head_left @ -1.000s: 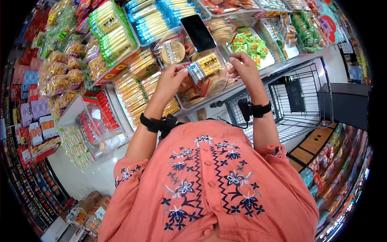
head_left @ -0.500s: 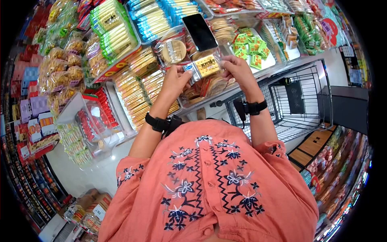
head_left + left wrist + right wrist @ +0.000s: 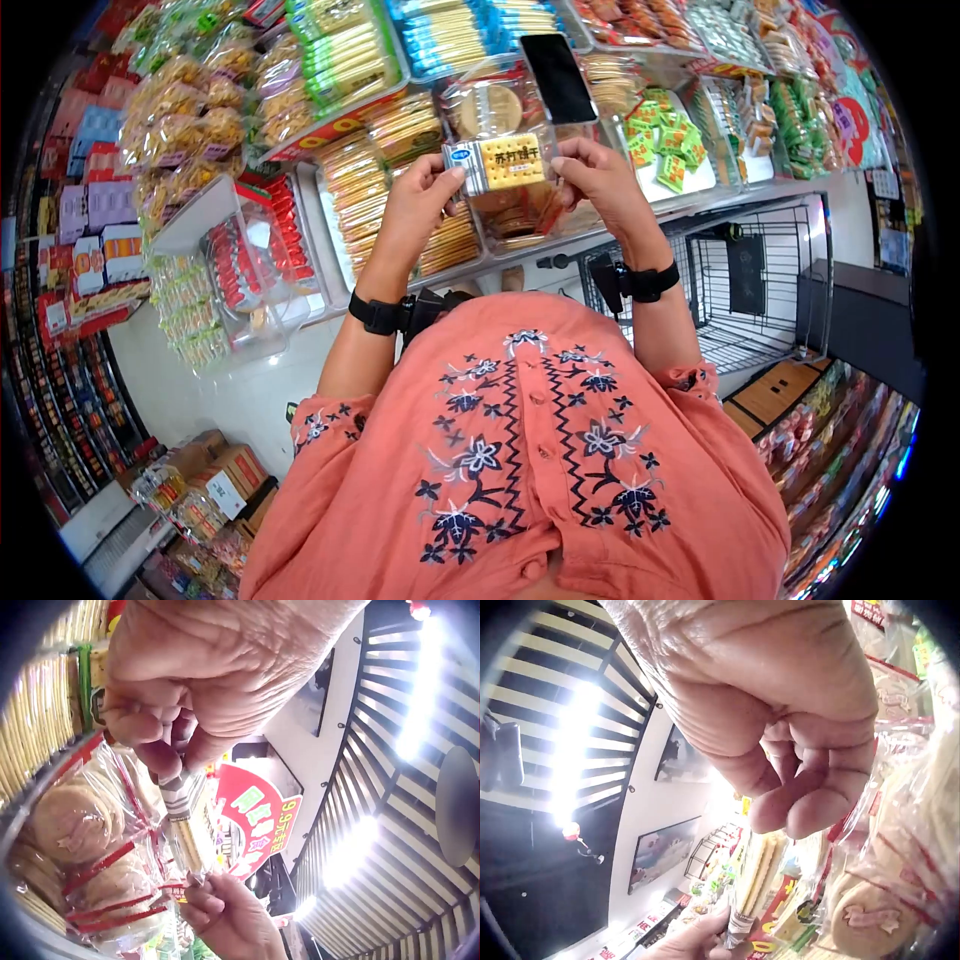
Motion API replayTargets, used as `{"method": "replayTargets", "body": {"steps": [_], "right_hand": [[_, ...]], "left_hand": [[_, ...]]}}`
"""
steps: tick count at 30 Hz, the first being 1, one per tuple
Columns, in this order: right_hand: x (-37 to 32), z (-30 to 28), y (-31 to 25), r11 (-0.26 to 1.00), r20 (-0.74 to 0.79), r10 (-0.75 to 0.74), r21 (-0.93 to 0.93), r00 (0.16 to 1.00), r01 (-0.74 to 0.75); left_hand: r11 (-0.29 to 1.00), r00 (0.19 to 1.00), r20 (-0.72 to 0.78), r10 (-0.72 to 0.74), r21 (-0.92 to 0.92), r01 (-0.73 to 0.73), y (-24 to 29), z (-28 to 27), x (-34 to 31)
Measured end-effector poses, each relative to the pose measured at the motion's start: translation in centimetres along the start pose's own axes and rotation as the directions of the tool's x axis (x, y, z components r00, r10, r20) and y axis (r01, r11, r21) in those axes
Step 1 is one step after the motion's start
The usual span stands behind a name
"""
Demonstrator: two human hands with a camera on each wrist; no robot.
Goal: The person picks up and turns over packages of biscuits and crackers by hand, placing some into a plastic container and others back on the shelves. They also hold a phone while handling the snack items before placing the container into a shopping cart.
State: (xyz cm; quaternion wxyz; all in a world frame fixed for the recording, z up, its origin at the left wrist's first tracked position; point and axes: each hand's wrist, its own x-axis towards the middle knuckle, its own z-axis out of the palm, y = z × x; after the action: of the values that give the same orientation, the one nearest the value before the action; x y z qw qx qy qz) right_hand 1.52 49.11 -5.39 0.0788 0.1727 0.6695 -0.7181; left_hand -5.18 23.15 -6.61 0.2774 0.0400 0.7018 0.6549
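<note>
Both hands hold up a clear-wrapped pack of soda crackers [image 3: 512, 165] with a blue and silver-striped left end, lying level across the view. My left hand [image 3: 424, 192] pinches that end between thumb and fingers. At the opposite end, the right hand [image 3: 604, 180] grips the wrapper. From the left wrist, the pack [image 3: 196, 838] shows edge-on, stretched between the two hands. Behind and below it sit bagged round flat biscuits [image 3: 79, 817] with red-edged wrapping. A black phone [image 3: 558, 80] lies just beyond the pack, over the biscuit bin.
Blue-wrapped stick packs [image 3: 470, 38] and green-wrapped packs [image 3: 340, 60] fill bins at the back. Small green packets [image 3: 665, 140] lie in a bin to the right. A shopping cart [image 3: 765, 280] stands at right, near the bins' front edge. Red packets [image 3: 240, 262] occupy a clear bin at left.
The right hand, apart from the pack a second ago, came in and took its right end. The pack turned from slanted to level. The head view shifted, moving the bins rightward.
</note>
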Motion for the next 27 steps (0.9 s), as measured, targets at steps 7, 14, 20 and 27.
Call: {"method": "replayTargets", "body": {"steps": [7,14,20,27], "right_hand": [[2.6,4.7,0.2,0.994,0.136,0.064,-0.098,0.989,-0.050],[3.5,9.2,-0.6,0.993,0.221,0.106,-0.082,0.969,-0.090],[4.9,11.5,-0.2,0.988,0.274,0.137,-0.106,0.952,-0.112],[6.6,13.2,1.7,0.989,0.296,0.145,-0.063,0.944,-0.132]], "left_hand": [[0.997,0.989,-0.151,0.010,-0.071,-0.021,-0.6,-4.3,-2.4],[0.995,0.961,-0.276,-0.019,-0.099,-0.009,-2.0,-7.8,-3.9],[0.995,0.942,-0.334,-0.040,-0.102,0.007,-2.9,-9.7,-4.7],[0.992,0.919,-0.386,-0.074,-0.120,0.029,-4.1,-11.1,-4.5]]}}
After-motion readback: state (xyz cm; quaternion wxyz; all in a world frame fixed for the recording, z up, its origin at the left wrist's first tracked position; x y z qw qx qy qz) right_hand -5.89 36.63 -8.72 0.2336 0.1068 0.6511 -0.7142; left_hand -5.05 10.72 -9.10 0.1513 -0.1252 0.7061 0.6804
